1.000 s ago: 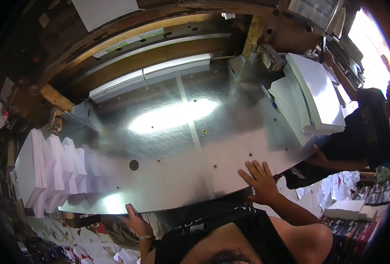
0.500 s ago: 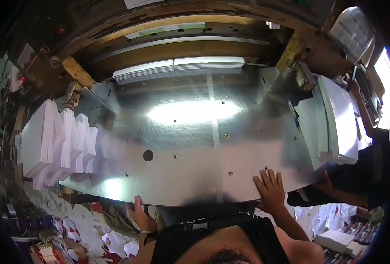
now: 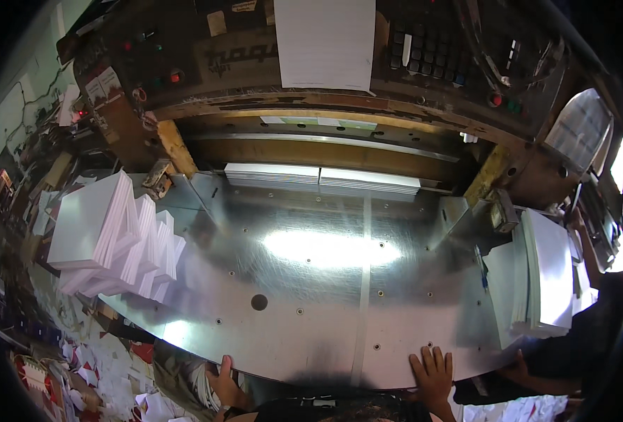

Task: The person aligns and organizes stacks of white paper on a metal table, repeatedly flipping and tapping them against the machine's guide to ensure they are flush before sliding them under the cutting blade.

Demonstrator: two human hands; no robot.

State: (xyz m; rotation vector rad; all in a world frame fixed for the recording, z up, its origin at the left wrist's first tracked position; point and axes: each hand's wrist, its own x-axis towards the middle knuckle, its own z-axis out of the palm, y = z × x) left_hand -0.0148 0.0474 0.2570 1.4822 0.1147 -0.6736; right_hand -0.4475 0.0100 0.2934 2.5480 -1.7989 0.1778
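My right hand lies flat near the front edge of a shiny metal worktable, fingers spread, palm down, holding nothing. At the same edge, left of the middle, is my left hand. One digit points up beside the table rim, and nothing shows in its grasp; its other fingers are partly hidden. Two low stacks of white paper lie side by side at the back of the table, under the machine's opening.
Fanned white paper stacks stand at the left; another thick stack is at the right, by a pen. Metal side guides flank the opening. Another person's hand is at the right edge. Paper scraps litter the lower left.
The view has tilted upward, bringing the machine's front panel, its keypad and a hanging white sheet into sight. Both hands stay at the table's front edge, and the paper stacks keep their places.
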